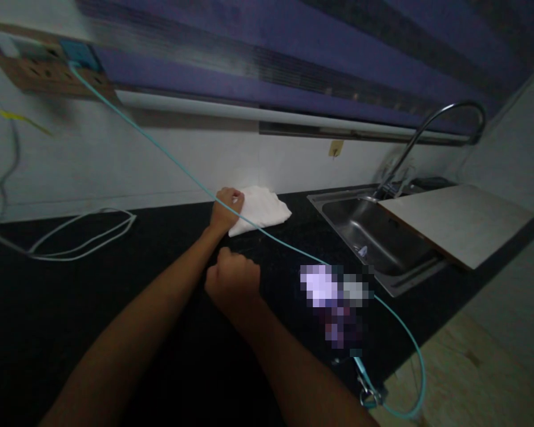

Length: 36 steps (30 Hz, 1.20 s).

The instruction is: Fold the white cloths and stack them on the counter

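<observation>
A folded white cloth [262, 210] lies on the black countertop by the wall. My left hand [226, 209] is at the cloth's left edge, its fingers curled and closed on that edge. Closer to me, my right hand [235, 281] is bent into a fist over the counter, apart from the cloth. Whatever may be inside that fist is hidden. A thin teal cable [178, 160] runs across the view, passing in front of my left hand and the cloth.
Right of the cloth is a steel sink [374, 237] with a curved faucet [427, 121] and a pale board [467, 216] partly over it. A blurred-out device with a lit patch [320, 286] is on the near right. A white cable [84, 237] lies looped on the left.
</observation>
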Each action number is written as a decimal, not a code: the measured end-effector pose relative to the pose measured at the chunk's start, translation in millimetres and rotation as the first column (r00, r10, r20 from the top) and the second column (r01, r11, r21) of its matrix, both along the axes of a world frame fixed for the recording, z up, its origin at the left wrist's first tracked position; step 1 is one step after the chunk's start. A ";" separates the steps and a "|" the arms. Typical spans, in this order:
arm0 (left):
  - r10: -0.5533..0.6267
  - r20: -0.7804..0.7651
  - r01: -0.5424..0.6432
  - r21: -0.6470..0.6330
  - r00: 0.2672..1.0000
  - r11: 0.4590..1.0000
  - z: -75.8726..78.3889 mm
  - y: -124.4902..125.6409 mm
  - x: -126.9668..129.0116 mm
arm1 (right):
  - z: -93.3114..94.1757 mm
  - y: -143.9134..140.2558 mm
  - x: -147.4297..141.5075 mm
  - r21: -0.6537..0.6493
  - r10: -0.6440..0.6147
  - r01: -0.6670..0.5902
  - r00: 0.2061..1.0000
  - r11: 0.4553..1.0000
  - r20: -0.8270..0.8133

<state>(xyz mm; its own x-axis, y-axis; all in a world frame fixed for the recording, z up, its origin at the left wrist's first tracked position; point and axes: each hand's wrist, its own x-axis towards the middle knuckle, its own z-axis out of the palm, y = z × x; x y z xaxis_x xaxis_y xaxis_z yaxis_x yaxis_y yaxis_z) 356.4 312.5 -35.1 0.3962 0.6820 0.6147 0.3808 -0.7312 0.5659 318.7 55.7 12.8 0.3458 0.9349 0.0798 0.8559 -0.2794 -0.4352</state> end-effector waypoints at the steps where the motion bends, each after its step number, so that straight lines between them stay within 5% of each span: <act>1: 0.024 0.037 -0.023 -0.031 0.999 0.999 2.0 -5.5 -3.1 | 1.6 -0.1 3.7 -0.003 -0.016 0.016 1.000 1.000 0.003; 6: 0.075 0.092 -0.058 -0.175 0.993 0.983 6.2 -30.9 -22.0 | 2.5 -1.3 13.6 -0.015 -0.035 0.035 0.999 0.999 0.016; 17: -0.077 0.098 0.112 -0.418 0.992 0.902 9.3 -106.1 -79.4 | -0.3 -7.7 19.0 0.025 -0.028 0.026 0.998 0.999 0.056; 27: -0.238 0.080 0.248 -0.462 0.968 0.852 16.2 -202.2 -151.1 | 3.4 -17.1 16.2 0.010 0.082 -0.084 0.992 0.996 0.099; 36: -0.188 -0.020 0.156 -0.475 0.982 0.866 20.2 -225.7 -169.0 | 0.4 -18.0 13.1 0.022 0.215 -0.219 0.971 0.976 0.104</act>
